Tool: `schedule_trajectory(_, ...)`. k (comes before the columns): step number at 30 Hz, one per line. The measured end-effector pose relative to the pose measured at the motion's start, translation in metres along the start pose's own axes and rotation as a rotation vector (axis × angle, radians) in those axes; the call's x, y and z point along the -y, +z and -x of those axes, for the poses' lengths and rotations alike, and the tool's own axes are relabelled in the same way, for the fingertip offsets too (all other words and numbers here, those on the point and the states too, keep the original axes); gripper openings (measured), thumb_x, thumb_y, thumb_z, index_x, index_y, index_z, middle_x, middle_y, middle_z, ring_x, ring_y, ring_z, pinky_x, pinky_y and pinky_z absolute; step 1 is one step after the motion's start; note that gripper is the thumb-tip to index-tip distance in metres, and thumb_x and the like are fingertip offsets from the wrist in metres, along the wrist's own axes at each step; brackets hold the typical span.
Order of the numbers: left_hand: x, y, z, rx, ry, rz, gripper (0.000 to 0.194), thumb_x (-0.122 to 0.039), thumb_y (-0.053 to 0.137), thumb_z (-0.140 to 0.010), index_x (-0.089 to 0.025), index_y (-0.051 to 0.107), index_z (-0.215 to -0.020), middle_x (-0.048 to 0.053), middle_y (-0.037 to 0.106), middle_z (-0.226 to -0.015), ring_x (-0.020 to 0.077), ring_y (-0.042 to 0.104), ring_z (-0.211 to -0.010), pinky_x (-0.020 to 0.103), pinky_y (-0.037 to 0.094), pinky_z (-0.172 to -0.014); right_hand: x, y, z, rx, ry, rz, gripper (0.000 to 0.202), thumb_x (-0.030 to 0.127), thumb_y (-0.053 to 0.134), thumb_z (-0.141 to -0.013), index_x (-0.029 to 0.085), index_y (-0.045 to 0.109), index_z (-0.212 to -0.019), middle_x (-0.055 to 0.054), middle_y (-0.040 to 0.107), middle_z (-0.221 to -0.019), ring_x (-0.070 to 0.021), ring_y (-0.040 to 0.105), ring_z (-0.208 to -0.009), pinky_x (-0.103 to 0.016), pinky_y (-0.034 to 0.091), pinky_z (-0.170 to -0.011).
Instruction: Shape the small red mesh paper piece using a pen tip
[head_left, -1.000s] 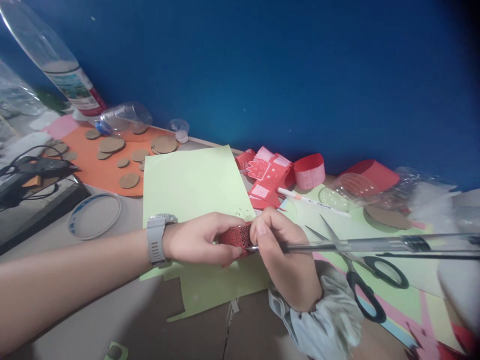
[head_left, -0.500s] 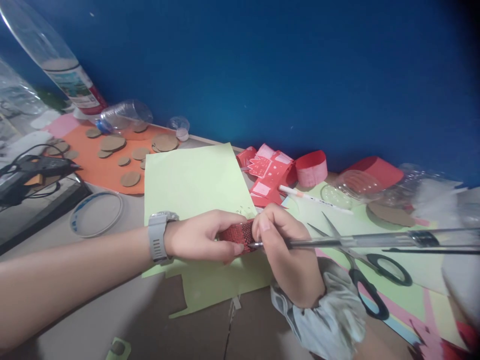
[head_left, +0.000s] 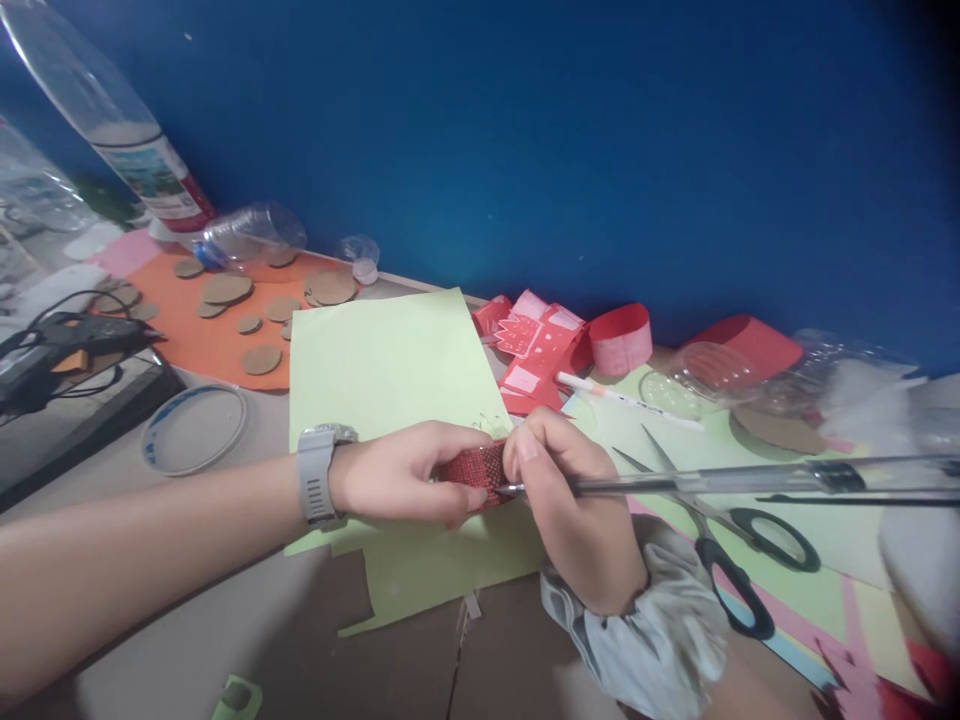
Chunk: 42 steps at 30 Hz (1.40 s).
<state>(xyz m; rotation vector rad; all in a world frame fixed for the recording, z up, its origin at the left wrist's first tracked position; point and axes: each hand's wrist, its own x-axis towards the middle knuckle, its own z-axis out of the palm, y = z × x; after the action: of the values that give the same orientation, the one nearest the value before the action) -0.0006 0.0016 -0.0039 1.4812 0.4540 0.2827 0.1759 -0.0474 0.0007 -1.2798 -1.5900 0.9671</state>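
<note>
A small red piece with a dark woven or drawn pattern is pinched between the thumb and fingers of my left hand, above light green paper. My right hand is closed around a clear pen, whose tip touches the patterned surface. The curled fingers of my right hand also rest against the right end of the red piece and hide it. A grey watch is on my left wrist.
Open scissors lie at the right on coloured papers, near a white marker. Red paper shapes are by the blue wall. At the left are cardboard discs, a tape ring, a glue gun and bottles.
Both hands keep their hold and place. The view has shifted very slightly; nothing else has visibly moved.
</note>
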Motion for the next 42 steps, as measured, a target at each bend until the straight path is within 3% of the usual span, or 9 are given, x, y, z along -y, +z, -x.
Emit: schedule_trajectory(42,-0.0015,-0.0007,-0.0005,0.009,0.017,-0.003,0.009,-0.019,0.056,-0.086,-0.014,0.050,-0.083,0.000,0.055,-0.065,0.0121,0.053,-0.056,0.021,0.043,-0.053,0.0037,-0.0013,-0.0004,-0.004,0.030,0.042,0.026,0.015,0.042,-0.087,0.021,0.038,-0.062,0.004,0.038,-0.056,-0.0103,0.036,-0.052,-0.024,0.030,-0.049)
